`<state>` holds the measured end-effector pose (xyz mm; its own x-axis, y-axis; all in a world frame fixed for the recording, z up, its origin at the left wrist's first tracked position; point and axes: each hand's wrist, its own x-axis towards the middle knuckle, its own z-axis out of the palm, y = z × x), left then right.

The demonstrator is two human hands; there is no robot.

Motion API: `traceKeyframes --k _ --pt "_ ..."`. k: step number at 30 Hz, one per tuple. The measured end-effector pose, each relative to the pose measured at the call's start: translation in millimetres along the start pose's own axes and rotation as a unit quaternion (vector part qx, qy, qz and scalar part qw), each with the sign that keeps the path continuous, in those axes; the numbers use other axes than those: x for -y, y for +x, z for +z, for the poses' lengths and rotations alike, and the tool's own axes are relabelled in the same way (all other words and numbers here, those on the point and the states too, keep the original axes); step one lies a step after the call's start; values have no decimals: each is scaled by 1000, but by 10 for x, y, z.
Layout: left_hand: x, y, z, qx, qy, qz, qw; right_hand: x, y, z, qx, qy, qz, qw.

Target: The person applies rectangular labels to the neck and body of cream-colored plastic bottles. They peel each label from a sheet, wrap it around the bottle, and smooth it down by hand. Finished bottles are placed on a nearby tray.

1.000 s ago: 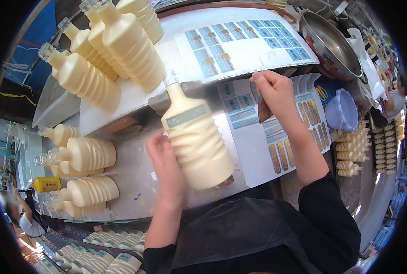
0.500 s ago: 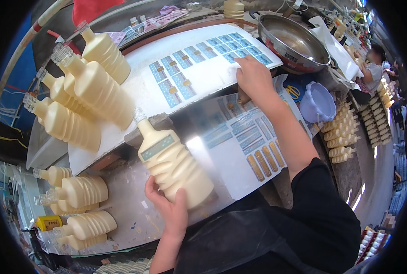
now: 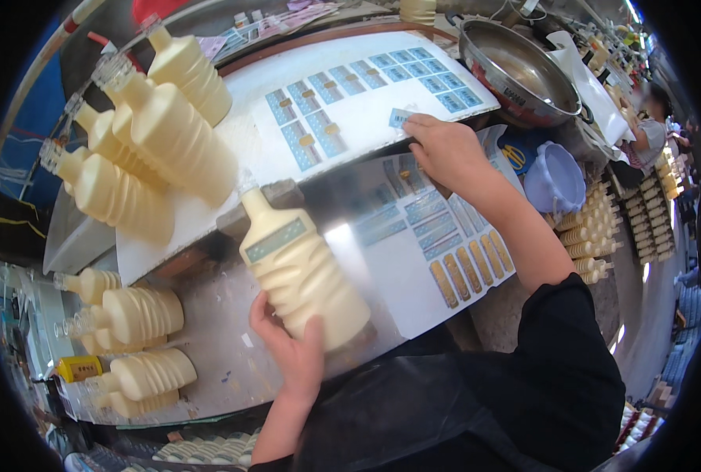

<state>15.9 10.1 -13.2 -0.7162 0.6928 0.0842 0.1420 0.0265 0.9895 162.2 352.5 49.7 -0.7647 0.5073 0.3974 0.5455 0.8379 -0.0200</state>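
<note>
At the left edge of the frame, a yellow can (image 3: 79, 368) is seen beside a group of cream bottles (image 3: 143, 315), whose necks are turned toward that edge. Above them, in the upper left, more bottles (image 3: 181, 130) are gathered on the end of a white board (image 3: 350, 126), and a bit of red cloth (image 3: 155, 8) is cut off by the top edge. Left of centre, the lower part of one bottle (image 3: 307, 271) is held by the left hand (image 3: 289, 344), which is half curled, with the thumb laid on the front and the fingers set along the left side. A pale green band is borne below its neck, which is pointed up and left, near a grey block (image 3: 275, 197). Right of this, a sheet (image 3: 405, 297) is covered with blue and gold labels. Just above it, a small blue label (image 3: 400, 118) is pinched at the board's edge by the right hand (image 3: 448, 153), with thumb and forefinger closed together; whether anything else is held in the palm cannot be told. In the upper right a pan (image 3: 519, 67) is seen, with a lilac bucket (image 3: 555, 177) below it.
</note>
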Motion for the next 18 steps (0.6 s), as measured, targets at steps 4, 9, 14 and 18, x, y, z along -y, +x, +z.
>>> traceKeyframes --k 4,9,14,18 --pt "-59 18 -2 -15 -14 -39 999 -77 -109 200 -154 2 -92 984" --pt "34 -76 -90 -19 -2 -3 1000 328 -299 45 -49 248 121 960" --pt "17 -106 -170 -13 -12 -25 1000 1279 -703 -319 18 472 20 881" --pt "-52 -90 -173 -9 -87 -53 995 1696 -960 -443 -68 273 -254 925"
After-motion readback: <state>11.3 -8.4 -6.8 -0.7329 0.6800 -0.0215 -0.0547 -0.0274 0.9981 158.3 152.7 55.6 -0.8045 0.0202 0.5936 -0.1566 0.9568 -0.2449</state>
